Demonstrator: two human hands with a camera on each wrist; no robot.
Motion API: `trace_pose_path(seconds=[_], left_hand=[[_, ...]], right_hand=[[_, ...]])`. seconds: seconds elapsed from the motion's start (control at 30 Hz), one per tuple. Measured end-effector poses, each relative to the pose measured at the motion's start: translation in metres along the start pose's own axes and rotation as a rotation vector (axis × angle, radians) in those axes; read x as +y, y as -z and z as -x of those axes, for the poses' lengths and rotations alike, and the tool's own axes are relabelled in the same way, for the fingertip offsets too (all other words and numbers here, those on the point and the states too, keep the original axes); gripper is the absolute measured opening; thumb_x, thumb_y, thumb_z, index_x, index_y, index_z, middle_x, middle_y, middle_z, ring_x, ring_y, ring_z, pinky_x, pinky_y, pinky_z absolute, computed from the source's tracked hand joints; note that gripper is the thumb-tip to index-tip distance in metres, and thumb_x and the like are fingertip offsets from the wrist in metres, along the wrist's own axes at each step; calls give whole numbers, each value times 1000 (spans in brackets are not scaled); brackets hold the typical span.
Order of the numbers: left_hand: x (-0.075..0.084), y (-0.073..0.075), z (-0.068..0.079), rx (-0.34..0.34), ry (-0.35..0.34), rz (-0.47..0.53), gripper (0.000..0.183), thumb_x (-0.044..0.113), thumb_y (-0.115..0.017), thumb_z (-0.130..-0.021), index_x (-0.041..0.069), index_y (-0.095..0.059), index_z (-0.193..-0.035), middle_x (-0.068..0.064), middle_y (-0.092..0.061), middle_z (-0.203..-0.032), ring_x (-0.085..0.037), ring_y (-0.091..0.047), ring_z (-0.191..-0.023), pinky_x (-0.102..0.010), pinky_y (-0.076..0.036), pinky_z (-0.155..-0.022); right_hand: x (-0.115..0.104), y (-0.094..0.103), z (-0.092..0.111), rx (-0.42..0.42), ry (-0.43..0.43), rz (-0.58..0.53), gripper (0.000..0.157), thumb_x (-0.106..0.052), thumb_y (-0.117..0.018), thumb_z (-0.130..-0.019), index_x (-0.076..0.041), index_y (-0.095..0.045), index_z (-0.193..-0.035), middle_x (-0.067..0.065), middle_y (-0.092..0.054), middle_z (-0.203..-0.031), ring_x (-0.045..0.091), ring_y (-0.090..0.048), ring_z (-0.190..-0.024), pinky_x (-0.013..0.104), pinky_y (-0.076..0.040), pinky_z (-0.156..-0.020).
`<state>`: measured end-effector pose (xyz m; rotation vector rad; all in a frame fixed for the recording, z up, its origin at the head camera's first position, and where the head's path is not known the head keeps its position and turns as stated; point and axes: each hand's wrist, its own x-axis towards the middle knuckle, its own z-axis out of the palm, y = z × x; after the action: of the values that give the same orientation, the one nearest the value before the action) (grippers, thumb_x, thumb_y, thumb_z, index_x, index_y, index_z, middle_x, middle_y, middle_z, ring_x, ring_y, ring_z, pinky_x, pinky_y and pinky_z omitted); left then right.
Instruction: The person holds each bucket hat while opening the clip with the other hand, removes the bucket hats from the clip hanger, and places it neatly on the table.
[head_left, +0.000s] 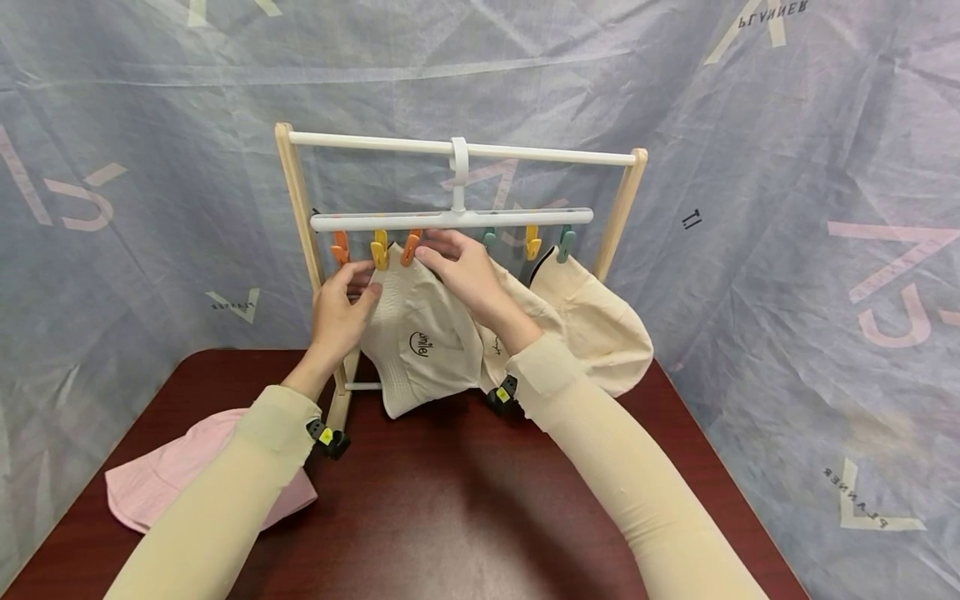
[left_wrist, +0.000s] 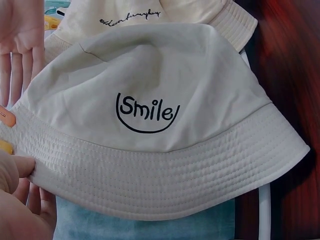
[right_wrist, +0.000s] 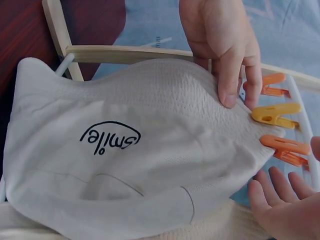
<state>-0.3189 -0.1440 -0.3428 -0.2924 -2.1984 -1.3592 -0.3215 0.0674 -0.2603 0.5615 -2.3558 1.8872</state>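
Observation:
A white bucket hat (left_wrist: 150, 85) with "Smile" lettering hangs by its brim from a yellow clip (head_left: 380, 250) and an orange clip (head_left: 411, 247). My left hand (head_left: 341, 308) pinches the brim's edge beside the yellow clip, thumb in front and fingers behind, as the right wrist view shows. Close by the orange clip is my right hand (head_left: 468, 275); its fingers (right_wrist: 272, 187) are loosely extended and hold nothing. The clips sit under the white hanger (head_left: 450, 221). Behind this hat hang a cream hat with script (left_wrist: 130, 15) and another cream hat (head_left: 600, 325) at the right.
The hanger hooks over the white rod (head_left: 555, 153) of a wooden-sided rack (head_left: 296, 192). Another orange clip (head_left: 341, 247) is at its left end. A pink bucket hat (head_left: 187, 458) lies on the dark red table (head_left: 420, 517), partly behind my left sleeve. Grey cloth (head_left: 187, 167) surrounds the table.

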Motion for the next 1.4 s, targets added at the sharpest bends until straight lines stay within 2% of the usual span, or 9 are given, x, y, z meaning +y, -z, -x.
trace_pose_path(seconds=[0.17, 0.6, 0.93, 1.2, 1.4], left_hand=[[0, 0, 0, 3, 3, 1, 35, 11, -68, -103, 7, -68, -138, -18, -73, -118, -29, -68, -102, -21, -49, -84], [1, -1, 1, 9, 4, 5, 35, 10, -69, -103, 6, -68, -137, -18, -74, -117, -30, -69, -102, -21, -49, -84], [3, -1, 3, 12, 8, 22, 34, 11, -68, -104, 7, -67, -138, -18, -73, -117, -29, -68, -103, -22, -49, -86], [5, -1, 5, 7, 46, 46, 35, 12, -68, -104, 9, -67, -139, -16, -72, -118, -27, -66, -104, -26, -50, -89], [5, -2, 8, 4, 68, 63, 35, 13, -67, -105, 11, -66, -140, -15, -70, -118, -26, -64, -105, -33, -52, -93]], right_hand=[[0, -6, -6, 26, -31, -61, 49, -25, -72, -103, -4, -61, -146, 13, -68, -142, 21, -65, -130, 29, -52, -107], [2, -13, -14, 60, -47, -112, 44, -27, -75, -102, -1, -66, -137, 14, -71, -134, 22, -66, -126, 31, -55, -103], [9, -14, -19, 77, 14, -64, 41, -29, -74, -103, -1, -69, -133, 14, -72, -131, 22, -67, -123, 33, -56, -101], [9, -16, -21, 100, 16, -40, 36, -28, -74, -103, -2, -72, -128, 13, -75, -125, 22, -69, -118, 32, -57, -98], [8, -16, -21, 100, 0, -40, 35, -29, -74, -103, -5, -73, -127, 11, -75, -125, 20, -68, -119, 32, -57, -98]])
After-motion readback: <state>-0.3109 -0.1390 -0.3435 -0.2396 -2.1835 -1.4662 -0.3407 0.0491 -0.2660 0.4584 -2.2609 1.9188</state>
